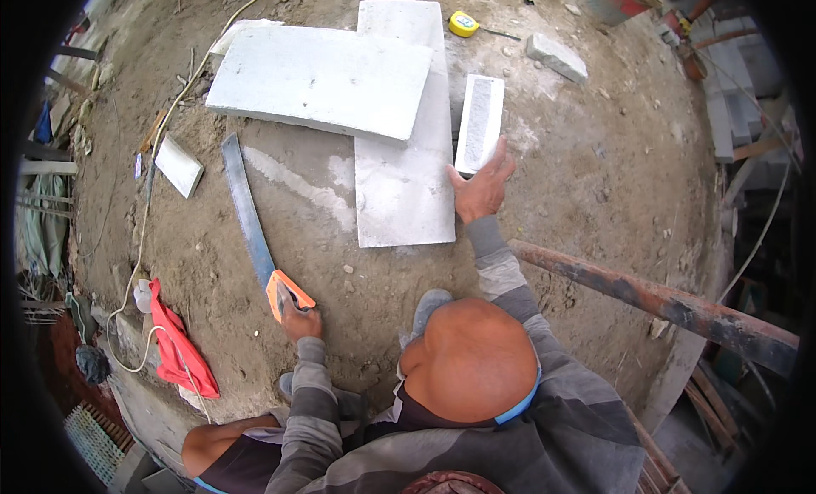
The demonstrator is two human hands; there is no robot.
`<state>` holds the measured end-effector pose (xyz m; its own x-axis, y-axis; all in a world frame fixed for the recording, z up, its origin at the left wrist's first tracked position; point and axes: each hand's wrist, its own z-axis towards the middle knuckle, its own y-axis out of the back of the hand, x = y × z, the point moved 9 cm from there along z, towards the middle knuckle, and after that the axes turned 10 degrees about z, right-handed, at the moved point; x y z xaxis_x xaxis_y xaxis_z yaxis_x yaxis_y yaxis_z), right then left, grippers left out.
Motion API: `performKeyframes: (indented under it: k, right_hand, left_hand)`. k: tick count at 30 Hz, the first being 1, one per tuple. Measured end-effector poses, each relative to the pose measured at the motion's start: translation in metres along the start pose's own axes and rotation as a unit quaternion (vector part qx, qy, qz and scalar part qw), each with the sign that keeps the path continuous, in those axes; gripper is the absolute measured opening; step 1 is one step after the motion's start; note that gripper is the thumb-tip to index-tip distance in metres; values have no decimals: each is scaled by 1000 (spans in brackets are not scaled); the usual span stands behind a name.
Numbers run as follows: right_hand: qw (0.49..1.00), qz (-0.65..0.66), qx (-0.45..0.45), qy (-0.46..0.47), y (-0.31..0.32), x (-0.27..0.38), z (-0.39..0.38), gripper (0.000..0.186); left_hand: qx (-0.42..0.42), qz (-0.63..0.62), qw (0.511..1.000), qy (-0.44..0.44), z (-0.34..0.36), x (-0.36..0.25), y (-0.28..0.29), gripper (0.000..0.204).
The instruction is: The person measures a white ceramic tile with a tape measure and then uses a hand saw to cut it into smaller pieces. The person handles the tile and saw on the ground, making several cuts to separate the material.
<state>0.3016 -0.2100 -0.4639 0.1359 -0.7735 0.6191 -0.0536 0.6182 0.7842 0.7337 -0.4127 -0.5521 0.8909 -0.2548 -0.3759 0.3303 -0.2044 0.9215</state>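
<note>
My left hand (302,317) is closed round the orange handle of a handsaw (246,201), its long blade stretching forward over the dirt. With thumb and fingers spread, my right hand (483,186) touches the near end of a small white block (480,120) that has a rough grey patch on its top. Whether it grips the block firmly I cannot tell. Just left of that hand lies a long white block slab (404,188). Across its far part rests a second wide white slab (319,77), tilted slightly.
A yellow tape measure (463,23) and a block offcut (557,57) lie beyond. Another offcut (179,165) sits left, near a pale cable (144,239) and red cloth (180,345). A rusty metal bar (654,298) crosses at right.
</note>
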Motion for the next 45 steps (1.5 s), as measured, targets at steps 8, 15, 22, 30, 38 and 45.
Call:
performKeyframes:
  k: [8, 15, 22, 30, 38, 45]
  right_hand:
    - [999, -27, -25, 23, 81, -15, 62, 101]
    - [981, -159, 37, 104, 102, 9, 64, 94]
    - [961, -196, 70, 182, 61, 16, 37, 85]
    - [972, -152, 103, 148, 98, 26, 25, 81]
    - [964, -80, 154, 202, 135, 91, -30, 75]
    - [950, -122, 206, 199, 89, 105, -61, 78]
  left_hand:
    - [15, -26, 997, 68, 2, 22, -4, 66]
    - [-82, -208, 974, 34, 19, 4, 27, 57]
    - [-163, -307, 936, -61, 25, -61, 99, 50]
    - [-73, -408, 909, -50, 43, -87, 145, 47]
    - [57, -497, 857, -122, 49, -165, 120, 41]
    - [140, -455, 853, -211, 42, -220, 132, 36]
